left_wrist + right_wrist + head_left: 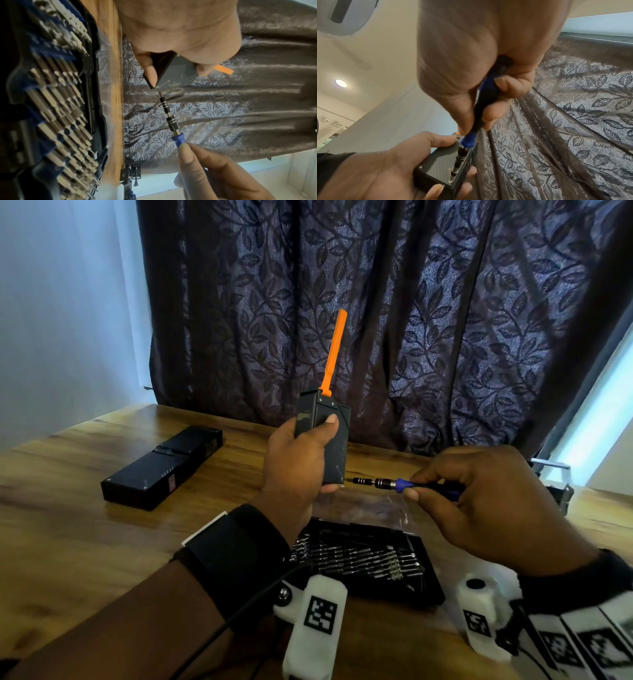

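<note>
Left grip (296, 463): box (337, 453); right grip (486, 498): screwdriver (383, 483); second box (161, 467) head-view only.

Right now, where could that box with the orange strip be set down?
Bare table wood lies left of the bit case, nearer than the long black box; a strip runs between that box and the curtain. Under the held box it is crowded: bit case and clear plastic bag.

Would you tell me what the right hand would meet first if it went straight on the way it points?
The right hand points along its screwdriver at the grey box in the left hand; the tip seems to touch its bottom corner, so the box comes first.
</note>
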